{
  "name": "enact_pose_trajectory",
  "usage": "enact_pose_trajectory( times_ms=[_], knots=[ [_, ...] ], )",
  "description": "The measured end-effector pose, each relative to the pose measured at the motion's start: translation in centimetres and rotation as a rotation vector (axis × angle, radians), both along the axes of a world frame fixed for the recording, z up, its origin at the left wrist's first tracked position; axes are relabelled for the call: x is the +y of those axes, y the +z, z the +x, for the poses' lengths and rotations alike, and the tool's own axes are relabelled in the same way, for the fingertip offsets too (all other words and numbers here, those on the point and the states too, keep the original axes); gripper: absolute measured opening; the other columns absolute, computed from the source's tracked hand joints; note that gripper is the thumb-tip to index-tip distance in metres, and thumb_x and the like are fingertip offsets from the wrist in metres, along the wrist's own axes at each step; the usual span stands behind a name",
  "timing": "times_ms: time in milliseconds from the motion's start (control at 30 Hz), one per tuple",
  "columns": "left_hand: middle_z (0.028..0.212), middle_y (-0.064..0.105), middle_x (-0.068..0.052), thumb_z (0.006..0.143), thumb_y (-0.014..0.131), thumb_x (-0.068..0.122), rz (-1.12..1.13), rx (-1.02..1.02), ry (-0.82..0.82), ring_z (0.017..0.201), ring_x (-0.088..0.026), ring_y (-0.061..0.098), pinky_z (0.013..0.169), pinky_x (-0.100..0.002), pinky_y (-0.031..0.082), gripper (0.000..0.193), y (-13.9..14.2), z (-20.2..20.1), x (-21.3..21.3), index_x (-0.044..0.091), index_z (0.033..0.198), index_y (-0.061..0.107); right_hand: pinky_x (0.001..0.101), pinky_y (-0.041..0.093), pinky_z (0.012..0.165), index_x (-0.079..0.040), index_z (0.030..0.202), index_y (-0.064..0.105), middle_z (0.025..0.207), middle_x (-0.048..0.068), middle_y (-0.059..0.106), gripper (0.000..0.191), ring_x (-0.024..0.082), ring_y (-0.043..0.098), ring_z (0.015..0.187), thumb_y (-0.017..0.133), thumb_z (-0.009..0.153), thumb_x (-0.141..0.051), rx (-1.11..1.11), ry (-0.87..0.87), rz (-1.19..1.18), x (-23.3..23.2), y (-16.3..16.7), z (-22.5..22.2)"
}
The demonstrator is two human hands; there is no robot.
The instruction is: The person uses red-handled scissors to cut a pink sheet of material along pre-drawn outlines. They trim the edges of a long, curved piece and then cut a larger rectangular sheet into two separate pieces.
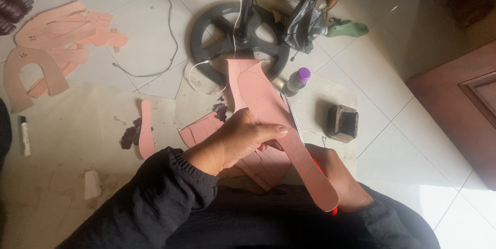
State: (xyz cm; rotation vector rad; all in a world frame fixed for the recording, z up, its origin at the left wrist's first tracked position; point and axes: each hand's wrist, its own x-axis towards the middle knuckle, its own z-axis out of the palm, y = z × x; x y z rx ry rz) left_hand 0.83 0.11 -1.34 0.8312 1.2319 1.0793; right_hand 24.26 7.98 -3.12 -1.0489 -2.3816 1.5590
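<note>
Cutting a pink sheet with scissors

Sitting over the floor (155, 37), the person holds a long pink sheet (268, 120) above the lap. Left hand (232, 140) pinches its edge; keep it taut. Right hand (341, 182), underneath, grips scissors (295, 122); blades should follow the outline steadily.
</note>
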Motion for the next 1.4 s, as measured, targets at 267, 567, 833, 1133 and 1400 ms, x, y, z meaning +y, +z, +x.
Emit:
enact_pose_trajectory(
  times_ms=[267, 567, 833, 1133, 1400],
  knots=[
    [0.071, 0.064, 0.001, 0.089, 0.070, 0.027, 0.052, -0.003, 0.179, 0.064, -0.009, 0.058, 0.059, -0.025, 0.052, 0.024, 0.1, -1.0, 0.6, 0.006, 0.078, 0.071, 0.0316, 0.050, 0.063, 0.004, 0.094, 0.069, 0.077, 0.008, 0.067, 0.029, 0.013, 0.054, 0.073, 0.070, 0.079, -0.020, 0.071, -0.012, -0.090, -0.3, 1.2, -0.4],
    [0.063, 0.060, 0.004, 0.085, 0.071, 0.028, 0.082, 0.077, 0.116, 0.056, -0.006, 0.051, 0.050, -0.024, 0.043, 0.021, 0.3, -0.2, 0.3, 0.009, 0.076, 0.072, 0.0318, 0.054, 0.073, 0.004, 0.112, 0.066, 0.088, 0.010, 0.073, 0.042, 0.014, 0.061, 0.080, 0.065, 0.082, -0.026, 0.091, 0.043, -0.068, -0.9, 2.8, -1.6],
    [0.064, 0.060, 0.002, 0.085, 0.075, 0.027, 0.031, 0.081, 0.161, 0.055, -0.008, 0.052, 0.049, -0.024, 0.043, 0.025, -0.6, -0.6, 0.6, 0.003, 0.078, 0.072, 0.0325, 0.054, 0.067, 0.004, 0.104, 0.069, 0.080, 0.010, 0.072, 0.036, 0.014, 0.059, 0.075, 0.061, 0.086, -0.027, 0.040, -0.008, -0.105, -0.7, 1.8, -1.2],
    [0.070, 0.067, -0.001, 0.080, 0.076, 0.027, 0.004, 0.039, 0.166, 0.061, -0.010, 0.056, 0.056, -0.025, 0.048, 0.028, -1.4, -1.4, 1.8, 0.000, 0.085, 0.075, 0.0311, 0.054, 0.072, 0.003, 0.111, 0.069, 0.090, 0.008, 0.074, 0.040, 0.013, 0.062, 0.081, 0.066, 0.084, -0.026, 0.097, 0.007, -0.092, -0.1, -0.1, -1.7],
    [0.075, 0.069, -0.007, 0.080, 0.078, 0.031, 0.000, 0.078, 0.098, 0.063, -0.014, 0.059, 0.058, -0.027, 0.052, 0.034, -2.7, -0.9, 3.0, -0.003, 0.085, 0.074, 0.0331, 0.050, 0.066, 0.004, 0.098, 0.067, 0.078, 0.010, 0.064, 0.033, 0.014, 0.054, 0.073, 0.065, 0.088, -0.027, -0.004, -0.078, -0.086, 0.2, 0.9, -2.1]
  ],
)
